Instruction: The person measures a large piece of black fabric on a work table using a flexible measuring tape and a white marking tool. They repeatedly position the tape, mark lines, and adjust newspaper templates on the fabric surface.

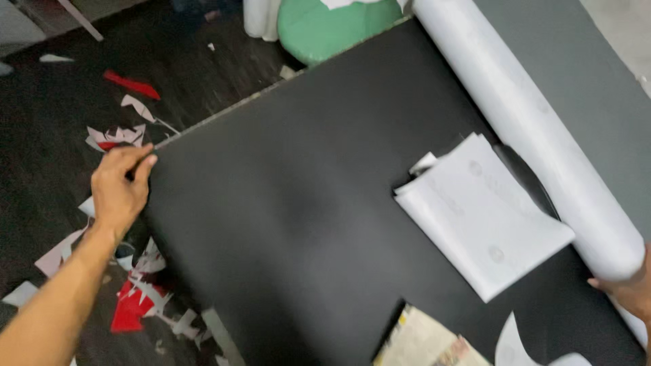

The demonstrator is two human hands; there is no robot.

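Black sheet, a large dark piece of material, is seen in the head view spread flat over a work surface and covering most of the frame, with its far corner reaching out past a wooden edge toward the floor. That corner is pinched by the left hand, the thumb and fingers being closed together on the sheet's edge with the arm stretched out long, a grip that seems meant to keep the sheet taut and straight. At the lower right only a sliver of the right hand is shown, resting against the near end of a long white roll; whether its fingers are spread or curled cannot be told, since most of the hand is cut off by the frame. The roll is laid diagonally along the sheet's right side, and just beside it a folded stack of white paper lies on the sheet, apparently set aside within reach. A bit of printed newspaper is seen at the bottom edge. Red and white paper scraps are scattered over the dark floor to the left, and a green round stool stands at the top.
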